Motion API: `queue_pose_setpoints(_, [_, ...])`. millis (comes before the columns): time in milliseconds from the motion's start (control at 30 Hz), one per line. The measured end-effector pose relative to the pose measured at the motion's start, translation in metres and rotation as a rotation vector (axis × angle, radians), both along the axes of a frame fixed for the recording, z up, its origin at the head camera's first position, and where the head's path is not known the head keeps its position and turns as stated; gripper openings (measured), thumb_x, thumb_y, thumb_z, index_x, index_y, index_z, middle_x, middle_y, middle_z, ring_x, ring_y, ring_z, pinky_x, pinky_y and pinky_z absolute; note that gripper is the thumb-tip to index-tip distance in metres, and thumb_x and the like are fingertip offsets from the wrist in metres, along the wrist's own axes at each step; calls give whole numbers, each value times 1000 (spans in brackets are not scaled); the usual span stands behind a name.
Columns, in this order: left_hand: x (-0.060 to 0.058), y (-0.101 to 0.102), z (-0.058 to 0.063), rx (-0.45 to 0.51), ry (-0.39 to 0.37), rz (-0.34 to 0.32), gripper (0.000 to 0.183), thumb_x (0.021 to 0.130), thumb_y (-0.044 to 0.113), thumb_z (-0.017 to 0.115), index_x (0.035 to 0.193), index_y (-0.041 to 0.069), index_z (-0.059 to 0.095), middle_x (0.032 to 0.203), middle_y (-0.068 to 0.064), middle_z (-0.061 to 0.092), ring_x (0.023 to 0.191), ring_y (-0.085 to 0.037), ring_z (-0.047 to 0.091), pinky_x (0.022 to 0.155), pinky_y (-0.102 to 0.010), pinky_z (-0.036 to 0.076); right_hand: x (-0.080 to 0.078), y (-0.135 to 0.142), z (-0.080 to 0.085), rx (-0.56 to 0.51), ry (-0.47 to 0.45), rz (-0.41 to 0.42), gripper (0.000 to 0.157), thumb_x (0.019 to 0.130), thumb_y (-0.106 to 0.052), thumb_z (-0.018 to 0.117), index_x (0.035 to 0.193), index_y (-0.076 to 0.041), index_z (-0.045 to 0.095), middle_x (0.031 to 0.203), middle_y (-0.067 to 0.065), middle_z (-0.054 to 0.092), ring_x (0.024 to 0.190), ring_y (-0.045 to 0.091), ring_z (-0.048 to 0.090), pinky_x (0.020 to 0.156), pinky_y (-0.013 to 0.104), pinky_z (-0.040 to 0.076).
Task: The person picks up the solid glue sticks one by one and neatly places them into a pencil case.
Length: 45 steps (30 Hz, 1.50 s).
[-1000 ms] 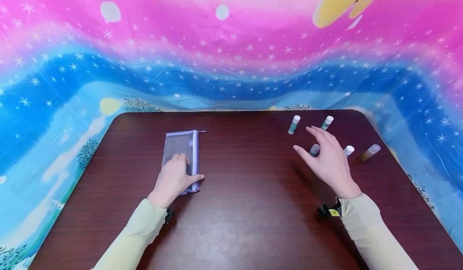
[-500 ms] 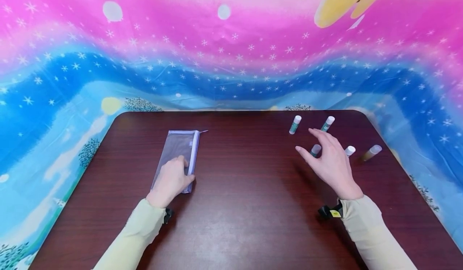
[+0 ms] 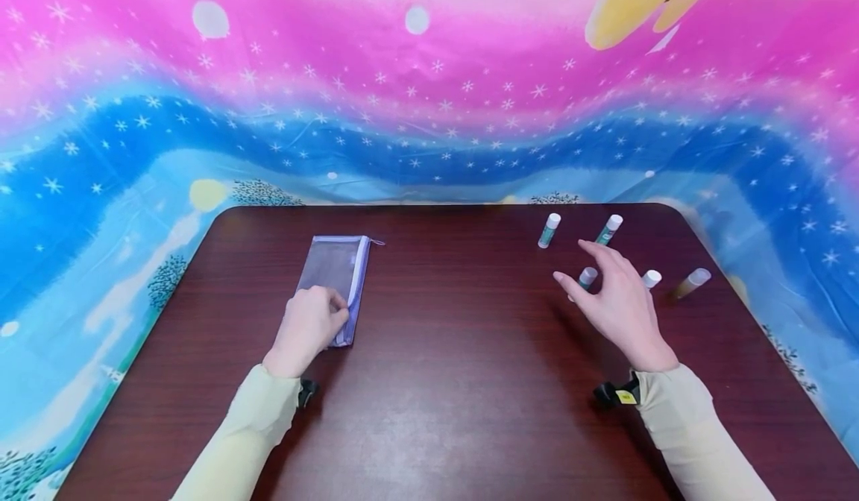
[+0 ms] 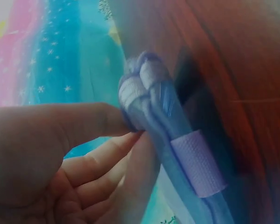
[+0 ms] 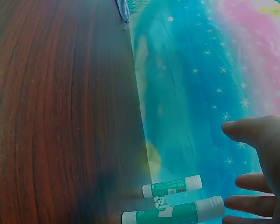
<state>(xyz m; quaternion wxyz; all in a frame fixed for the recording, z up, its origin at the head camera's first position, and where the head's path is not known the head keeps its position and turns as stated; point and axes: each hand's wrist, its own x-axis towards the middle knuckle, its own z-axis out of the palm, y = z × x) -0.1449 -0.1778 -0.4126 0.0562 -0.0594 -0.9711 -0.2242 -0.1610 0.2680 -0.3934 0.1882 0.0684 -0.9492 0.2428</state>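
A purple-edged mesh zipper pouch (image 3: 333,259) lies left of the table's middle, its zipper along the right side. My left hand (image 3: 303,331) pinches the pouch's zipper-side edge between thumb and fingers, as the left wrist view shows close up. A small lilac fabric tab (image 4: 199,163) sits on that edge. My right hand (image 3: 620,307) hovers with spread, relaxed fingers among several upright glue sticks, holding nothing. Nearest it are a glue stick with a translucent cap (image 3: 587,276) and a white-capped glue stick (image 3: 652,279), partly hidden by the hand.
Behind the right hand stand two green-labelled glue sticks, one at the left (image 3: 549,231) and one at the right (image 3: 610,228). A yellowish glue stick (image 3: 693,282) stands farthest right. The dark wooden table (image 3: 443,352) meets a patterned cloth backdrop (image 3: 429,143) at its edges.
My left hand has gone from lying over the pouch to pinching its edge. The pouch first shifted and tilted left, then moved slightly away from me. The right hand stays almost still.
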Motion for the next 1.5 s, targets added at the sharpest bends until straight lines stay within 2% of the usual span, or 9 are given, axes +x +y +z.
queue_pose_setpoints(100, [-5, -1, -1, 112, -47, 31, 6, 81, 10, 65, 81, 8, 71, 67, 1, 64, 54, -10, 57, 52, -29, 50, 0, 0, -2, 1, -3, -1, 70, 81, -52, 66, 138, -16, 47, 135, 12, 47, 116, 36, 45, 89, 60, 40])
queue_pose_setpoints(233, [-12, -3, -6, 327, -196, 76, 11, 83, 8, 65, 92, 5, 70, 75, -3, 66, 59, -11, 63, 57, -28, 55, 1, 1, -4, 6, -8, -3, 70, 81, -52, 66, 137, -15, 47, 135, 13, 48, 116, 36, 45, 89, 60, 40])
queue_pose_setpoints(333, [-17, -5, -8, 448, -281, 111, 18, 82, 6, 64, 100, 3, 69, 79, -6, 68, 64, -14, 66, 62, -29, 57, 1, 1, -5, 8, -9, -6, 71, 81, -52, 67, 137, -14, 47, 134, 13, 48, 116, 37, 45, 89, 60, 40])
queue_pose_setpoints(467, [-23, -5, -9, 584, -345, 136, 24, 81, 2, 65, 105, 0, 67, 84, -11, 68, 70, -17, 67, 65, -30, 57, 2, 2, -6, 5, -10, -14, 71, 80, -53, 67, 137, -14, 48, 134, 14, 48, 117, 37, 44, 89, 60, 40])
queue_pose_setpoints(600, [-28, -4, -9, 684, -401, 149, 24, 85, 2, 63, 108, -4, 64, 94, -16, 66, 77, -19, 67, 69, -30, 57, 2, 2, -8, -4, -20, -17, 72, 80, -54, 67, 136, -13, 49, 134, 14, 47, 118, 37, 43, 89, 60, 40])
queue_pose_setpoints(767, [-32, 0, -8, 711, -422, 140, 21, 90, 7, 60, 108, -4, 64, 107, -17, 60, 84, -20, 66, 74, -32, 56, 2, 4, -11, -3, -34, -23, 72, 81, -54, 65, 137, -13, 48, 135, 15, 47, 119, 37, 43, 91, 60, 39])
queue_pose_setpoints(967, [-41, 9, -6, 744, -418, 140, 20, 89, 10, 64, 104, -3, 66, 103, -17, 61, 82, -20, 67, 74, -32, 56, 1, 6, -13, -5, -38, -29, 72, 81, -54, 65, 137, -12, 48, 135, 15, 47, 119, 36, 43, 91, 59, 39])
queue_pose_setpoints(1267, [-52, 21, -6, 968, -464, 154, 27, 85, 11, 70, 105, -6, 64, 100, -16, 63, 76, -17, 67, 72, -30, 56, 0, 7, -13, -25, -48, -28, 72, 81, -52, 66, 135, -9, 49, 132, 16, 50, 118, 36, 45, 91, 57, 40])
queue_pose_setpoints(1500, [-54, 30, -7, 1141, -436, 119, 28, 85, 4, 69, 106, -12, 61, 92, -16, 64, 72, -17, 65, 73, -31, 56, -1, 12, -17, -37, -99, -29, 77, 80, -52, 67, 138, -7, 45, 133, 19, 49, 117, 39, 46, 92, 59, 38])
